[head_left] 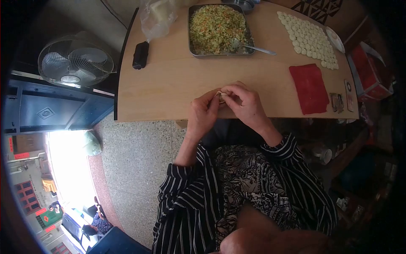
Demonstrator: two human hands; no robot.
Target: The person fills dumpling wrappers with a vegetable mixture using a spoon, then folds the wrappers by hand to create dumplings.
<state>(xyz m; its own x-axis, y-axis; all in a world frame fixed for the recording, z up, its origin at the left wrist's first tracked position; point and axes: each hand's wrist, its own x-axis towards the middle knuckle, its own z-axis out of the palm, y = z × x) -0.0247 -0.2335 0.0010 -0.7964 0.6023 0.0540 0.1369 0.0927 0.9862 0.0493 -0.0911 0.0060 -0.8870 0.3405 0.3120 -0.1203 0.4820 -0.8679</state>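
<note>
Just above the table's near edge, my left hand (203, 111) and my right hand (246, 105) meet, both closed. Between their fingertips is a small pale dumpling (221, 96), its dough edge pinched from both sides. My fingers cover much of it. Beyond the hands, a metal tray (191, 42) holds chopped green and orange filling (218, 27). A metal spoon (262, 50) rests in the filling, its handle sticking out over the tray's right rim.
Rows of small round dough pieces (308, 40) lie at the far right, beside a white plate (335, 39). A red cloth (309, 89) lies right of my hands. A black case (140, 55) and plastic bag (157, 19) sit left. A fan (76, 61) stands off the table.
</note>
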